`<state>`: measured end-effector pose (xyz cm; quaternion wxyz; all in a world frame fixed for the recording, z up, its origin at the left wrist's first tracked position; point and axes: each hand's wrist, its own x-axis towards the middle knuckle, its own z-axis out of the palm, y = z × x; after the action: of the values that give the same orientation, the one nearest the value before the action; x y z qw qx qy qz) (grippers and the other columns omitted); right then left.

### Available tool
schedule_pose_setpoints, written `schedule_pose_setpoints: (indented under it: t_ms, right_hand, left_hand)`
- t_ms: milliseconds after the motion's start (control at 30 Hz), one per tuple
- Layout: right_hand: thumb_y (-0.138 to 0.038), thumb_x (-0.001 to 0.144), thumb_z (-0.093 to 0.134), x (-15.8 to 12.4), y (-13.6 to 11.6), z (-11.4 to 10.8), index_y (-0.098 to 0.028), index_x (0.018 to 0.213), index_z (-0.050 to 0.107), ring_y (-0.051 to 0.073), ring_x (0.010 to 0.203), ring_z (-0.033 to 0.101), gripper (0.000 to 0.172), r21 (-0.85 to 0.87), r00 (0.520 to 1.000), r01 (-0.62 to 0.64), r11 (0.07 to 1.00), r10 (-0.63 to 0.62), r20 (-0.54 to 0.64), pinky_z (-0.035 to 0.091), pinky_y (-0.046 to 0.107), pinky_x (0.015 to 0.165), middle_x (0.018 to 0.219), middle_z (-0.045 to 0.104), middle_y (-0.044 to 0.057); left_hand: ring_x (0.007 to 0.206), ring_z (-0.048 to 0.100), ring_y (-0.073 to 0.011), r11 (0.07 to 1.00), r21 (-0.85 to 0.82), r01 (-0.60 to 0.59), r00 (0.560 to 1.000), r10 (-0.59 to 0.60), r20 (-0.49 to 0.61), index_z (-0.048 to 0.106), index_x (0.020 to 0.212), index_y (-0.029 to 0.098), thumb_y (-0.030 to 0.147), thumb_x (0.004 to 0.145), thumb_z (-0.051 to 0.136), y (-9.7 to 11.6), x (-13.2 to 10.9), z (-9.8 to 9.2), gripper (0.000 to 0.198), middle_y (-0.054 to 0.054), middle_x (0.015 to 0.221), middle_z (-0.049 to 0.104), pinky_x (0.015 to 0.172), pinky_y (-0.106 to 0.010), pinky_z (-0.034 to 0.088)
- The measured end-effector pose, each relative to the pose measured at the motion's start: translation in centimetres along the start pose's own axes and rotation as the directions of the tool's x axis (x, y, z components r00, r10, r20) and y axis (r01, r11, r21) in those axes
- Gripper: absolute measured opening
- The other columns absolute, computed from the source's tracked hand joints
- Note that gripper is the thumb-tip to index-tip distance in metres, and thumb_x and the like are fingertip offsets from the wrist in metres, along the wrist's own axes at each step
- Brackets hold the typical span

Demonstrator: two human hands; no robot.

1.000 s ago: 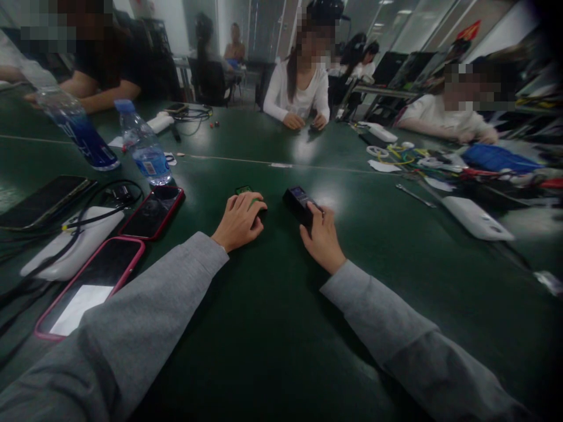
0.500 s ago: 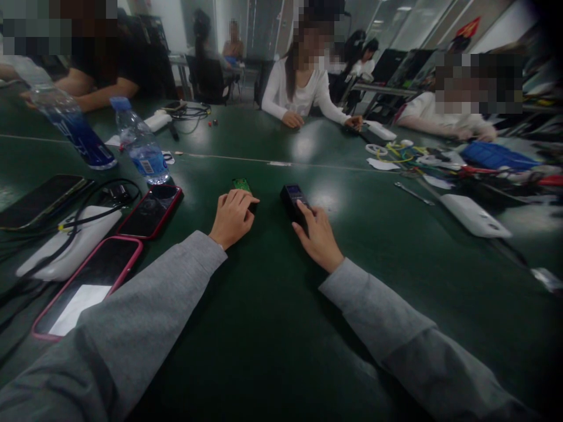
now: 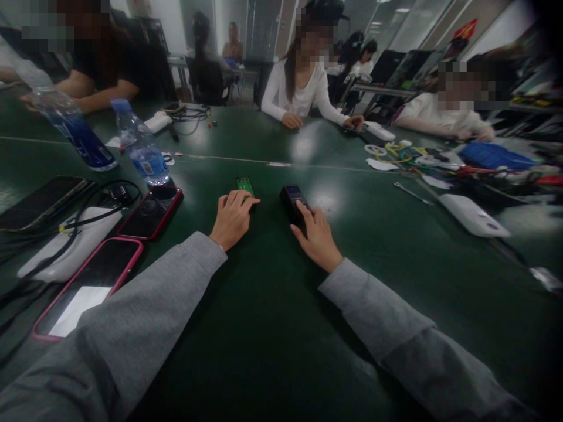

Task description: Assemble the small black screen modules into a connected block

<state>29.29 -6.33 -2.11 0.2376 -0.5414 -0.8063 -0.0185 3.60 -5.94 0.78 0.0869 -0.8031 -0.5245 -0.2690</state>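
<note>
A green circuit board (image 3: 245, 185) lies on the dark green table, its near part hidden by my left hand (image 3: 232, 220). The index finger of that hand points out to the right, while the other fingers bend over the board's near edge; whether they touch it is hard to see. To the right lies a black handheld device with a small screen and buttons (image 3: 294, 194). My right hand (image 3: 321, 237) rests at its near end, index fingertip on the buttons and thumb spread beside it, not wrapped round it.
On the left are phones (image 3: 152, 212), a white power bank (image 3: 73, 240), black cables and two water bottles (image 3: 147, 155). A small wrench (image 3: 412, 193), a white case (image 3: 474, 215) and tangled wires (image 3: 409, 151) lie right. Several people sit beyond, one in white sleeves (image 3: 275, 108) opposite.
My left index finger has straightened, and slightly more of the circuit board shows, a little further right. My right hand stays on the black device with hardly any movement.
</note>
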Motion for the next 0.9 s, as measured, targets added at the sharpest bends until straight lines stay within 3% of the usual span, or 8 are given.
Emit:
schedule_pose_setpoints:
  t_ms: [333,700,900]
  right_hand:
    - [-0.040,0.097,0.045,0.11,0.13,0.18,-0.019,0.153,0.028,0.034,0.106,0.051,0.062,0.006,1.000,0.007,1.000,-0.007,-0.006,0.050,0.051,0.086,0.122,0.045,0.018]
    - [-0.041,0.097,0.044,0.10,0.37,0.36,-0.022,0.153,0.025,0.035,0.106,0.051,0.063,0.009,1.000,0.010,1.000,-0.010,-0.007,0.050,0.053,0.085,0.123,0.045,0.018]
    - [-0.039,0.097,0.044,0.02,0.21,0.28,-0.021,0.154,0.024,0.035,0.107,0.051,0.063,0.002,1.000,0.010,1.000,-0.010,-0.007,0.050,0.053,0.086,0.123,0.045,0.018]
  left_hand:
    - [0.120,0.048,-0.0301,0.998,-0.055,-0.023,1.000,0.023,0.001,0.059,0.125,0.022,0.009,0.091,0.046,-0.28,-0.13,0.18,0.039,-0.009,0.121,0.066,0.095,-0.050,0.035]
    - [0.114,0.051,-0.0278,0.992,-0.126,-0.027,1.000,0.025,-0.016,0.064,0.101,0.022,0.001,0.087,0.044,-0.47,-0.07,0.09,0.032,-0.006,0.110,0.070,0.094,-0.048,0.033]
    - [0.114,0.051,-0.0264,0.988,-0.140,-0.068,0.998,0.069,-0.002,0.065,0.100,0.023,0.003,0.089,0.046,-0.53,-0.06,0.02,0.030,-0.004,0.110,0.071,0.094,-0.046,0.034]
